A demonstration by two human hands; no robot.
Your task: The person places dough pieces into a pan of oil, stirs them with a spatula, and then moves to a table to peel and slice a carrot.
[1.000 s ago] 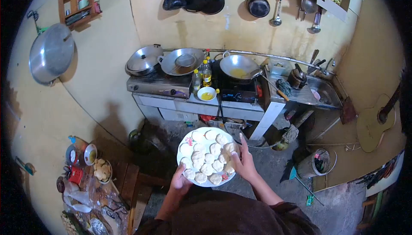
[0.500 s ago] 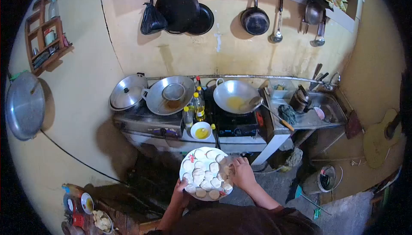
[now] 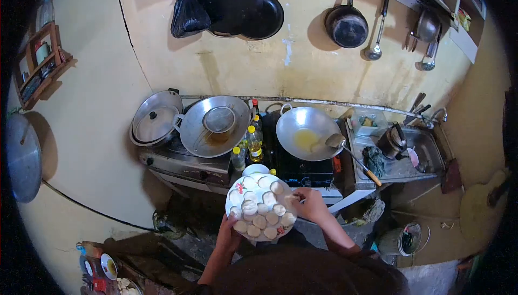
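Observation:
A white plate covered with several pale dough rounds is held in front of me, just short of the stove. My left hand grips the plate from underneath at its near edge. My right hand is at the plate's right rim, its fingers pinched on one dough round there. Beyond the plate sits a steel wok with yellow oil in it, a ladle resting at its right side.
A second wok with a strainer and a lidded pot sit on the left burner. Oil bottles stand between the woks. A sink with a kettle is at right. Pans hang on the wall. A bucket stands on the floor.
I have stepped closer to the stove, so the woks look larger and nearer. The plate now overlaps the small bowl of yellow liquid. My right hand stays at the plate's right rim.

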